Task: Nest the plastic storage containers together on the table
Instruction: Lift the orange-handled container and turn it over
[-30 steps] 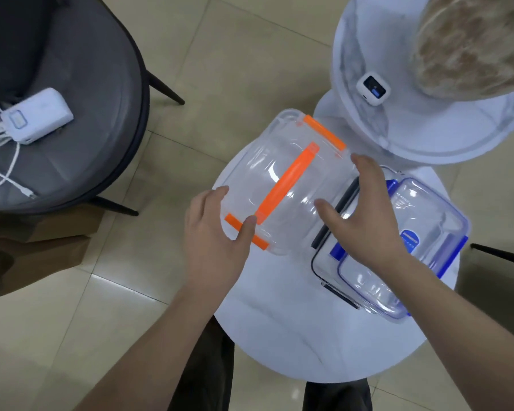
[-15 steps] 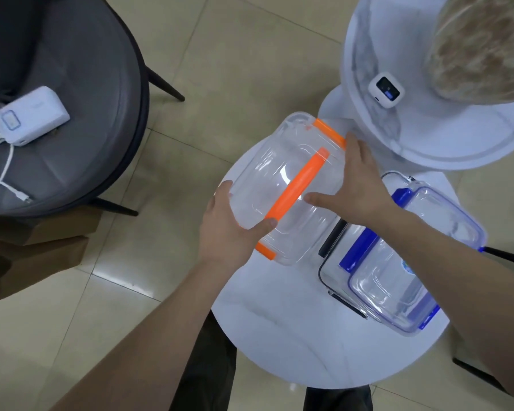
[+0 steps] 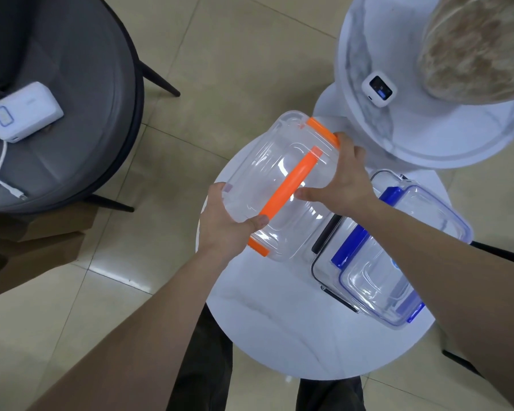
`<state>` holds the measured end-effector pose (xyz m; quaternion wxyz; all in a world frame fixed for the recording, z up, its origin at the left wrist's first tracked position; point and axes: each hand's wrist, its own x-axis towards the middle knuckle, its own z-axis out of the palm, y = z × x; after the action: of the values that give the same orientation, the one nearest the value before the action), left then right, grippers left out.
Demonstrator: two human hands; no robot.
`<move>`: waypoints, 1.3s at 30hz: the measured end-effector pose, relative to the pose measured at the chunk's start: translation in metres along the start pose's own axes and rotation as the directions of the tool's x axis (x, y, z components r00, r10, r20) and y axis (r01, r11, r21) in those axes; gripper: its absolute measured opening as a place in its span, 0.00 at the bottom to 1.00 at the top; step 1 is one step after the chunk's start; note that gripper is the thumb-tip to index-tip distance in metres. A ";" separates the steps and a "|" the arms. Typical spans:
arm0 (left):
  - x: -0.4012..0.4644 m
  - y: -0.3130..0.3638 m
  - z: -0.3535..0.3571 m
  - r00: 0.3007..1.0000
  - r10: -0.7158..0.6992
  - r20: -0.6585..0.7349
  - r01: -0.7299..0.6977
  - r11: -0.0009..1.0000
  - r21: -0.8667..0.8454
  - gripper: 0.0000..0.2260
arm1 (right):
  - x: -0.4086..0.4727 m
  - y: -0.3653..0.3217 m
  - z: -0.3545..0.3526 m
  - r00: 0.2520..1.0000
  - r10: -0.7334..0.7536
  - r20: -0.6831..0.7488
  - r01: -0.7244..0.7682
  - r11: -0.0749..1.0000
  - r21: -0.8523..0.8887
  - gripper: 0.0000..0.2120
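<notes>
1. Head view, grip: both hands are clamped on the orange box (image 3: 282, 185), a clear container with orange clips and an orange handle. The left hand (image 3: 226, 225) grips its near end, thumb pressed by the handle's near tip. The right hand (image 3: 349, 185) grips the far right side, fingers (image 3: 343, 143) up by the far orange clip and thumb lying across the lid.

2. Head view, place: the box is tilted and seems lifted, or at most resting lightly, over the table's (image 3: 294, 330) left edge, partly out past it above the floor. The blue box (image 3: 398, 256) sits just right of it by the table's right edge, apparently already inside a dark-rimmed box (image 3: 324, 262); the right forearm crosses over both.

3. Head view, step: the lid looks to be on the orange box, so I judge it must come off, or the box be opened, before anything nests. Keep both hands on while turning it; clear plastic is slick and the body is bulky.

4. Head view, advice: bring it fully over the table before letting go with either hand, since a slip here would drop it to the floor. As it looks the largest, set it down open side up and lower the others in.
</notes>
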<state>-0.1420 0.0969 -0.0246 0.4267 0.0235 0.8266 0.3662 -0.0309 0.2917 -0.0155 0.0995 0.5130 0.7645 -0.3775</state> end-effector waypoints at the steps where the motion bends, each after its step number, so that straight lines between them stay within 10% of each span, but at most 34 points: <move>1: 0.000 0.001 0.000 1.000 -0.010 0.000 0.010 1.000 -0.004 0.35 | 0.000 0.000 0.000 1.000 -0.001 -0.001 0.001 1.000 0.001 0.57; 25: -0.013 0.004 0.001 0.991 -0.134 0.001 0.130 0.960 -0.248 0.41 | 0.009 -0.010 -0.007 0.999 -0.054 -0.005 0.054 0.995 0.086 0.55; 39: -0.040 -0.004 -0.004 0.961 -0.275 0.025 0.240 0.786 -0.570 0.21 | -0.011 -0.013 -0.005 0.990 -0.128 -0.055 0.132 0.988 0.083 0.53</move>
<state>-0.1184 0.0770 0.0022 0.4355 -0.2283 0.6875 0.5343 -0.0361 0.2849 -0.0005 0.0332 0.4751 0.7814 -0.4032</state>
